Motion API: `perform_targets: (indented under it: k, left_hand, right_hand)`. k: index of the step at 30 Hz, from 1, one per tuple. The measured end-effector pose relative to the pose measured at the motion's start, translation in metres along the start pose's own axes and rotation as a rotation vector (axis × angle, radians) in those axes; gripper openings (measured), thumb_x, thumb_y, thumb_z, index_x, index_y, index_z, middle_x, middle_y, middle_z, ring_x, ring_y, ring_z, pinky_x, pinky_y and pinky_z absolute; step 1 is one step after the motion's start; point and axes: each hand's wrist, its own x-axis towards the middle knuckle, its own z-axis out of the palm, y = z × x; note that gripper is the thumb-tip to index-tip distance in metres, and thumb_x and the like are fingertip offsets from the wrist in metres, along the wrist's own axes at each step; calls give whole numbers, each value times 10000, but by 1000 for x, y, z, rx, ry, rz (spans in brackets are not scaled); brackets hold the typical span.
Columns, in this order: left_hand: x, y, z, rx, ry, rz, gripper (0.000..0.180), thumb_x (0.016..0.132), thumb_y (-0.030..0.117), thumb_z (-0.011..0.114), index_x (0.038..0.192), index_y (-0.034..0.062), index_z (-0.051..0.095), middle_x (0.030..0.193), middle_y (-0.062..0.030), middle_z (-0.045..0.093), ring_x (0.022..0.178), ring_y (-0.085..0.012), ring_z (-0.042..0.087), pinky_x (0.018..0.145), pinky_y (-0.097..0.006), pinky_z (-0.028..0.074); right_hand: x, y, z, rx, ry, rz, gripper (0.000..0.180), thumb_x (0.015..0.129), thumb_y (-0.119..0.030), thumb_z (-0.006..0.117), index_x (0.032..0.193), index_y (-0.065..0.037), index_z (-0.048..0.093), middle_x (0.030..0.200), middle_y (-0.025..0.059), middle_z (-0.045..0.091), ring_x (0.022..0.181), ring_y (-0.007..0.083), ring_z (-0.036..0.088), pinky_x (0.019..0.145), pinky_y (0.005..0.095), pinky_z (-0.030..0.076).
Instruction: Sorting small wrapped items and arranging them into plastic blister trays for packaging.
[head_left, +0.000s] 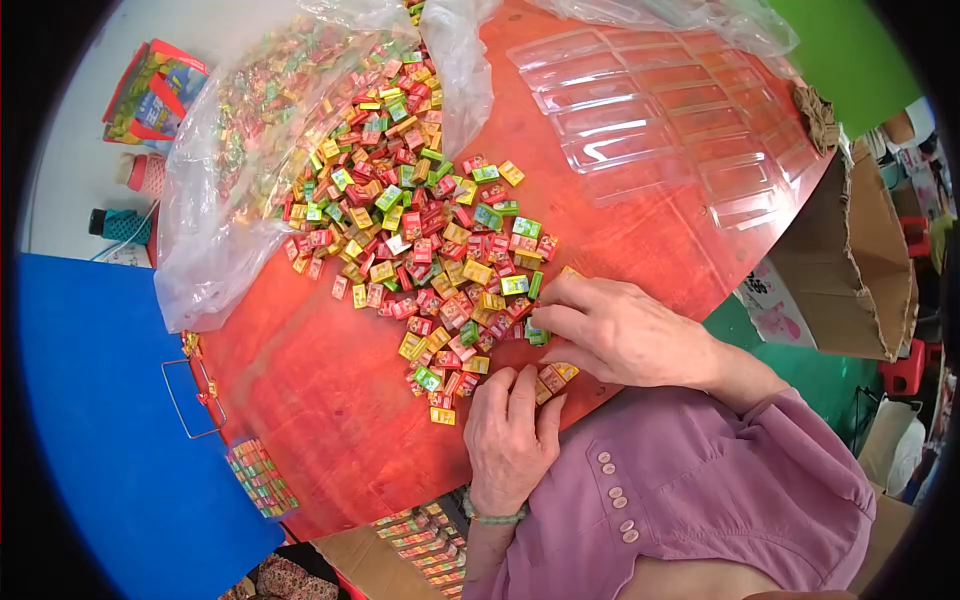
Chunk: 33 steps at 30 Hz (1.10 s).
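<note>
Small candy-sized boxes (455,235) in red, yellow and green lie in a loose heap on the red table. At the near edge of the heap, my left hand (510,440) curls its fingers, thumb and forefinger at one end of a short row of yellow and red boxes (555,380). My right hand (620,335) reaches in from the right, its fingers bent around a small green box (537,333) at the edge of the heap. Its thumb comes close to the row by my left hand. The fingers partly hide the boxes under them.
A clear plastic bag (215,255) spills boxes from the far left. Clear compartmented trays (660,110) lie at the far right of the red table (330,420). Packed boxes (262,478) lie at the left edge. An open cardboard carton (845,265) stands to the right.
</note>
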Motion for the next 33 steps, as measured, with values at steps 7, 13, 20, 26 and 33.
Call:
perform_targets:
  k: [7, 13, 20, 26, 33]
  left_hand:
    - [-1, -3, 1, -57, 40, 6, 399, 876, 201, 811, 1187, -12, 680, 1117, -168, 612, 965, -339, 648, 784, -420, 561]
    - [-1, -6, 2, -107, 57, -2, 410, 844, 180, 832, 1176, -11, 686, 1104, -159, 614, 951, -340, 643, 774, -429, 549]
    - [0, -5, 2, -103, 48, -14, 448, 804, 165, 861, 1184, -4, 693, 1100, -155, 612, 957, -350, 643, 783, -445, 547]
    - [-2, -5, 4, -95, 58, -15, 448, 803, 165, 862, 1183, -2, 693, 1102, -155, 612, 960, -354, 643, 788, -448, 545]
    - [0, -3, 0, -58, 55, 9, 409, 853, 207, 840, 1176, 3, 694, 1095, -141, 614, 932, -316, 651, 746, -414, 554]
  right_hand:
    - [5, 1, 11, -45, 96, -2, 312, 860, -127, 779, 1121, -16, 649, 1075, 134, 612, 982, 340, 653, 831, 443, 557]
    - [-12, 12, -17, 144, 72, 88, 356, 851, -84, 788, 1174, -22, 651, 1126, 147, 636, 1026, 356, 659, 854, 432, 558]
    - [-33, 30, -27, 116, -66, 15, 361, 821, -53, 785, 1155, -30, 651, 1065, 126, 625, 997, 353, 649, 832, 444, 553]
    - [-28, 16, -15, 159, -122, -5, 391, 844, -111, 806, 1198, -21, 668, 1155, 142, 644, 1059, 345, 669, 870, 422, 573]
    - [-22, 26, -23, 191, -17, 79, 314, 895, -92, 763, 1184, -9, 671, 1126, 146, 656, 1065, 352, 667, 881, 424, 570]
